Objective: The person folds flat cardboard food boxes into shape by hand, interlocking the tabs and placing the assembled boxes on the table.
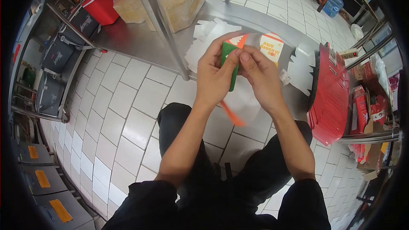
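In front of me, over the near edge of the steel shelf, my left hand (218, 69) and my right hand (263, 73) come together on a small green and orange folded card carton (233, 66). My left fingers wrap round its side, with the thumb pressed on its face. The right thumb and fingers pinch its other edge, thumb tips side by side. Below the hands, an orange strip (232, 114) is blurred in the air above the floor. Just beyond my right hand stands a white and orange printed carton (271, 47).
White flat card blanks (208, 36) lie left of my hands, and another white blank (301, 68) lies right. A stack of red cards (330, 98) stands at the right end. A metal post (159, 21), cardboard box (183, 6) and red cooler (102, 3) are on the left.
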Action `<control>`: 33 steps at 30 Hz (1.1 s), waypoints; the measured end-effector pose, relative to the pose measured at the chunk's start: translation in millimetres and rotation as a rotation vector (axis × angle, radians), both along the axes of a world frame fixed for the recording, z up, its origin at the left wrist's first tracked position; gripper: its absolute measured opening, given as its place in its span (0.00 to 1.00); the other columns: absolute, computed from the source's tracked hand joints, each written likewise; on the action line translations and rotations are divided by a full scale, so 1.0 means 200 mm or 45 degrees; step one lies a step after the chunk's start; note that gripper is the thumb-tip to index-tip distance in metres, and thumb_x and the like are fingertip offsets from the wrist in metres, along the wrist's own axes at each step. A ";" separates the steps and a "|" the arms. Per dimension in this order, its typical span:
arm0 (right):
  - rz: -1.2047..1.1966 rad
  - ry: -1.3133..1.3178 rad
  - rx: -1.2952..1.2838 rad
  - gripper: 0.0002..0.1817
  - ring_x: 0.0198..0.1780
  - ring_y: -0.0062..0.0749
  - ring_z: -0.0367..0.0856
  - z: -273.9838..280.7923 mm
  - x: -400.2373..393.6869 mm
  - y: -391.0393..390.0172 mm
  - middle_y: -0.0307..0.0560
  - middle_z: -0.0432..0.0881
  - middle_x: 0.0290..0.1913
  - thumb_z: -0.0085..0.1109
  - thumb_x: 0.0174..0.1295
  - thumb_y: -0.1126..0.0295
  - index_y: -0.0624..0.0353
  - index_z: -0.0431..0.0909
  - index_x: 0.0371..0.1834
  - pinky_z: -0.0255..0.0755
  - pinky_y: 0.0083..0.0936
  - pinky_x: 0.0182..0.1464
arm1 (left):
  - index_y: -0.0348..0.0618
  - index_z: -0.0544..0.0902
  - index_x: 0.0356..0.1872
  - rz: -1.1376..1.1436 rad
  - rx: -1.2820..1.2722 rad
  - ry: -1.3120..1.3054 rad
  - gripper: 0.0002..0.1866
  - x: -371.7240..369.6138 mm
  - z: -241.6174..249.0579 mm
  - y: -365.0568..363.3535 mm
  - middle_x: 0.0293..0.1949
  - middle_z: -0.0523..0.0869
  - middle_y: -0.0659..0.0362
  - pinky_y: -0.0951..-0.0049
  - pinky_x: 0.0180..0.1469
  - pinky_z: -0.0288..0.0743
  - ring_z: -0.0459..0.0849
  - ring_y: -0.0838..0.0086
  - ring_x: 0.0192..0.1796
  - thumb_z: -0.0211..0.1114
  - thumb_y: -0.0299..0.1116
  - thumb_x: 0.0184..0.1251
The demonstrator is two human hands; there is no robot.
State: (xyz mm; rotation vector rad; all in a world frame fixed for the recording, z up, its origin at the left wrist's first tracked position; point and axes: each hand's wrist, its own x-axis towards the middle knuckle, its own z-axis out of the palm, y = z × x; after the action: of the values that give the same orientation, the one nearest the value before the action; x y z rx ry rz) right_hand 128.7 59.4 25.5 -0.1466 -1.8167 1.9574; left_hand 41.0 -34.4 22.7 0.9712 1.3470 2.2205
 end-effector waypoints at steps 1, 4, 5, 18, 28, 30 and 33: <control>-0.037 -0.032 -0.096 0.21 0.52 0.25 0.77 0.02 0.00 -0.01 0.43 0.82 0.50 0.51 0.75 0.58 0.64 0.76 0.59 0.72 0.25 0.55 | 0.39 0.75 0.61 0.001 0.000 0.000 0.17 0.00 0.00 0.00 0.47 0.83 0.59 0.78 0.47 0.78 0.81 0.81 0.46 0.60 0.29 0.73; -0.063 -0.057 -0.043 0.19 0.49 0.24 0.78 0.01 0.01 -0.02 0.42 0.83 0.49 0.54 0.73 0.63 0.63 0.76 0.60 0.72 0.24 0.53 | 0.39 0.77 0.59 0.018 0.018 -0.038 0.17 0.00 0.00 0.01 0.46 0.84 0.60 0.80 0.45 0.77 0.81 0.82 0.44 0.61 0.28 0.73; -0.039 -0.045 0.106 0.17 0.46 0.24 0.80 0.00 0.01 -0.01 0.42 0.84 0.48 0.55 0.72 0.65 0.63 0.76 0.59 0.74 0.24 0.50 | 0.38 0.76 0.59 0.044 0.009 -0.065 0.16 0.00 0.01 0.00 0.42 0.84 0.62 0.82 0.41 0.75 0.80 0.84 0.40 0.61 0.28 0.73; -0.772 -0.070 0.899 0.26 0.35 0.30 0.79 0.09 0.05 0.00 0.46 0.83 0.36 0.62 0.65 0.60 0.63 0.72 0.61 0.71 0.27 0.43 | 0.37 0.76 0.61 0.758 -0.249 0.204 0.17 -0.08 -0.01 -0.03 0.47 0.82 0.55 0.80 0.47 0.73 0.80 0.79 0.44 0.56 0.33 0.76; -0.577 -0.488 0.197 0.28 0.46 0.36 0.83 0.00 0.02 0.13 0.57 0.85 0.42 0.55 0.67 0.56 0.64 0.69 0.64 0.72 0.28 0.49 | 0.45 0.74 0.66 0.488 -0.450 1.162 0.23 -0.08 -0.01 -0.04 0.61 0.79 0.47 0.62 0.70 0.61 0.78 0.58 0.64 0.61 0.34 0.71; -0.309 -0.355 -0.293 0.28 0.46 0.33 0.82 0.05 0.05 0.17 0.55 0.84 0.44 0.55 0.67 0.55 0.63 0.69 0.63 0.72 0.28 0.51 | 0.37 0.79 0.57 0.263 -0.628 1.306 0.18 -0.06 -0.06 -0.02 0.47 0.85 0.45 0.54 0.64 0.67 0.83 0.56 0.54 0.62 0.33 0.69; -0.101 -0.151 -0.825 0.31 0.50 0.41 0.81 0.09 0.07 0.19 0.61 0.78 0.57 0.49 0.67 0.45 0.60 0.66 0.63 0.73 0.38 0.55 | 0.35 0.82 0.50 0.397 -1.015 0.714 0.16 -0.09 -0.01 -0.04 0.39 0.86 0.42 0.57 0.54 0.72 0.85 0.54 0.47 0.59 0.37 0.72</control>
State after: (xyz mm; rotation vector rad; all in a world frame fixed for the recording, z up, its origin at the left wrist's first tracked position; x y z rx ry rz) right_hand 142.0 97.9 44.4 -0.5366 -1.1510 2.4471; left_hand 22.1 -42.5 20.4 1.1310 2.4954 1.3406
